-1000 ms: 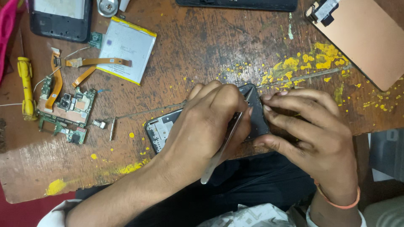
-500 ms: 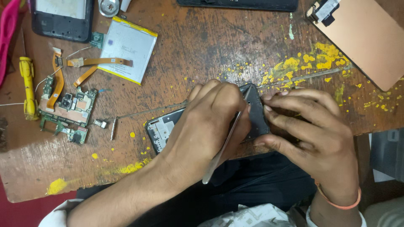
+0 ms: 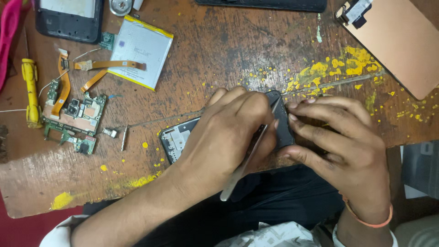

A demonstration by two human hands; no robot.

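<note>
Your dark trousers (image 3: 274, 210) fill the nearest edge of the view, with both forearms coming up over them to the worn wooden workbench (image 3: 219, 55). Your left hand (image 3: 228, 137) is closed around slim metal tweezers (image 3: 242, 167), whose tip meets the far end of a dark, opened phone frame (image 3: 176, 139) lying at the bench's near edge. Your right hand (image 3: 343, 146), an orange band (image 3: 368, 219) on its wrist, pinches the frame's right end between thumb and fingers. Most of the frame is hidden beneath your two hands; only its left end and a strip near the tweezer tip show, so what the tip touches is hard to make out.

Left of the frame lie a small metal pin (image 3: 123, 137) and a green circuit board (image 3: 75, 119), with orange flex cables (image 3: 98, 73) just beyond it. A yellow tool (image 3: 31, 91) lies at the far left, beside a pink object (image 3: 9, 36) cut off by the edge. Yellow paint splashes (image 3: 338, 66) mark the wood beyond your right hand. Farther off rests a flat white battery (image 3: 139, 50). A dark phone shell (image 3: 68, 20) with a pale panel inside, a round metal piece (image 3: 120, 6), a black slab (image 3: 265, 4) and a copper-coloured panel (image 3: 398, 41) are all cropped at the top.
</note>
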